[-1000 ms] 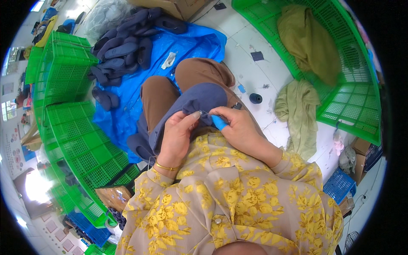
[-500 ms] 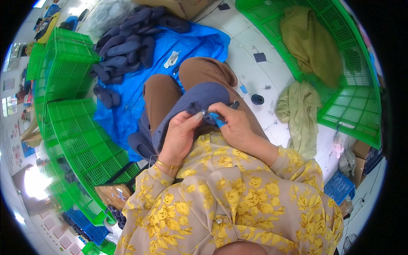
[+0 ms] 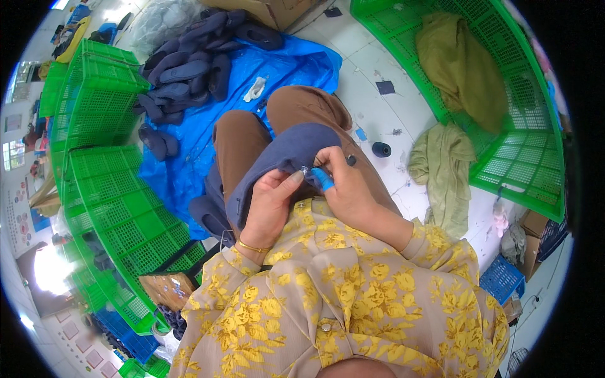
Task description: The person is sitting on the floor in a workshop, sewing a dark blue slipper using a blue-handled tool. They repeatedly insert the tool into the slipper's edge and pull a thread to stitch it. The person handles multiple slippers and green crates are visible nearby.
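Note:
A navy slipper [image 3: 305,140] lies across my lap on my brown trousers. My left hand [image 3: 271,198] grips its near edge, thumb pressed on top and fingers underneath. My right hand [image 3: 345,188] pinches close beside it, with blue tape [image 3: 323,179] wrapped round one finger. From behind the right hand sticks the dark rounded end of a small tool [image 3: 351,160]; the rest is mostly hidden in the fingers. A tiny shiny spot shows at the left thumb tip, too small to name. Another navy slipper [image 3: 211,217] lies beside my left thigh.
Navy slippers [image 3: 184,70] are heaped on a blue sheet [image 3: 277,60] ahead. Green crates [image 3: 116,208] stand left; another green crate [image 3: 504,183] at right holds olive cloth [image 3: 460,66]. Pale green cloth [image 3: 444,167] and a dark thread spool [image 3: 381,149] lie on the floor.
My right hand has turned slightly, and the dark tool end has shifted a little down and right. The left hand and slipper stay almost in place.

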Motion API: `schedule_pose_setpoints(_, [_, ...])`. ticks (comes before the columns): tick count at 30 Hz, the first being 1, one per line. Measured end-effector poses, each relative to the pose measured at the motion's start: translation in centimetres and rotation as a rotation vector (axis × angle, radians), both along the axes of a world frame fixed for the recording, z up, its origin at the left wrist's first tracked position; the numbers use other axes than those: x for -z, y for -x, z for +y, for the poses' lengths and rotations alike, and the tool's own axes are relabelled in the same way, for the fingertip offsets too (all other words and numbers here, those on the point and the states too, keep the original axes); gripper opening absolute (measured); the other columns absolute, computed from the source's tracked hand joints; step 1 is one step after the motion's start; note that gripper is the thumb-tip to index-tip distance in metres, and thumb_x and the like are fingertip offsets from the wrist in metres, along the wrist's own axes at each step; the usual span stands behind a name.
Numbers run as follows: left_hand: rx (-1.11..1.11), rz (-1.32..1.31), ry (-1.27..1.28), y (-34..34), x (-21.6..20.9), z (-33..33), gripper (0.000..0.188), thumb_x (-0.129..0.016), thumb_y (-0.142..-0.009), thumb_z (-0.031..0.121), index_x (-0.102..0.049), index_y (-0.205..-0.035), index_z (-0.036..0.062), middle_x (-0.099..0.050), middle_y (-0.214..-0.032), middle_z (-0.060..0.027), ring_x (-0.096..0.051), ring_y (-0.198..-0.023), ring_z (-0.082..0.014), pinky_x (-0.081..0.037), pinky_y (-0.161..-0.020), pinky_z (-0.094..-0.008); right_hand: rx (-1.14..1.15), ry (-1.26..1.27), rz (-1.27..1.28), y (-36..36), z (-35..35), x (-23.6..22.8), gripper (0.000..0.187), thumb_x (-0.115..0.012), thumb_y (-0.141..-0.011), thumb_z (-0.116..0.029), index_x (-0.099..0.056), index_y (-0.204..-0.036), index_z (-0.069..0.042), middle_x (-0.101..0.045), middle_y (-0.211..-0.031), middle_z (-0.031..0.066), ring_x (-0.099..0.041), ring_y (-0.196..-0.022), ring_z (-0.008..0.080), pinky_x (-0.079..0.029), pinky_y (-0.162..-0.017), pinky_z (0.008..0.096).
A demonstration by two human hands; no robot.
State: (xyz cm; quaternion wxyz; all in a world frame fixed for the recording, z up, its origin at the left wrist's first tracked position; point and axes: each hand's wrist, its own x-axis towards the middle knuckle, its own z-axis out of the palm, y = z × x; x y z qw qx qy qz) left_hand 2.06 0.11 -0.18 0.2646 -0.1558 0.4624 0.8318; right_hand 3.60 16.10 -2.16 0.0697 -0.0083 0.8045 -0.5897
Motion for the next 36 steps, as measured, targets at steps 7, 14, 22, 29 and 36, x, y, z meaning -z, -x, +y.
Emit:
schedule_pose_setpoints(7, [0.035,0.015,-0.043,-0.5,0.8,-0.6,0.019,-0.055,-0.095,0.006,-0.062,-0.111,-0.0021,-0.066,-0.107,-0.0057,-0.062,-0.094,-0.0126,-0.05,-0.086,-0.027,-0.049,0.047,-0.01,1.3,-0.5,-1.2,0.031,-0.051,-0.086,0.002,-0.04,-0.114,-0.004,-0.063,-0.089,0.0242,-0.062,-0.087,0.0459,-0.048,-0.071,0.0525])
schedule_pose_setpoints(14, [0.06,0.088,0.223,-0.8,0.4,-0.4,0.017,-0.058,-0.093,0.007,-0.064,-0.105,-0.0024,-0.067,-0.098,-0.0041,-0.061,-0.084,-0.0084,-0.049,-0.078,-0.0231,-0.123,-0.3,0.232,2.3,0.3,-3.3,0.021,-0.051,-0.086,0.001,-0.052,-0.105,-0.006,-0.063,-0.088,0.0186,-0.063,-0.081,0.0403,-0.05,-0.067,0.0467])
schedule_pose_setpoints(22, [0.043,0.121,0.391,-0.7,-1.2,-0.6,0.019,-0.06,-0.091,0.007,-0.062,-0.107,-0.0037,-0.066,-0.1,-0.0028,-0.06,-0.088,-0.0078,-0.047,-0.08,-0.0223,0.123,1.239,-0.234,6.5,4.9,-6.2,0.008,-0.052,-0.098,-0.019,-0.054,-0.106,-0.018,-0.066,-0.079,0.006,-0.043,-0.047,0.0045,-0.031,-0.043,0.0212])
schedule_pose_setpoints(29, [0.063,0.122,0.415,-0.8,-0.5,-1.0,0.016,-0.06,-0.09,0.005,-0.062,-0.104,-0.0024,-0.063,-0.089,0.0006,-0.056,-0.077,-0.0054,-0.046,-0.07,-0.0214,0.101,1.078,0.174,6.1,24.0,-11.9,0.025,-0.04,-0.103,-0.013,-0.048,-0.122,0.002,-0.032,-0.069,-0.0016,-0.023,-0.053,0.0063,-0.021,-0.046,0.0203])
schedule_pose_setpoints(36, [0.237,0.076,0.415,-1.2,0.3,-1.1,0.013,-0.061,-0.09,0.005,-0.064,-0.102,-0.0002,-0.063,-0.087,0.0024,-0.054,-0.075,-0.0028,-0.044,-0.068,-0.0194,0.369,0.642,0.161,4.8,19.7,-9.6,0.018,-0.05,-0.096,-0.006,-0.059,-0.111,-0.002,-0.043,-0.072,-0.0034,-0.036,-0.058,0.0029,-0.032,-0.05,0.0185])
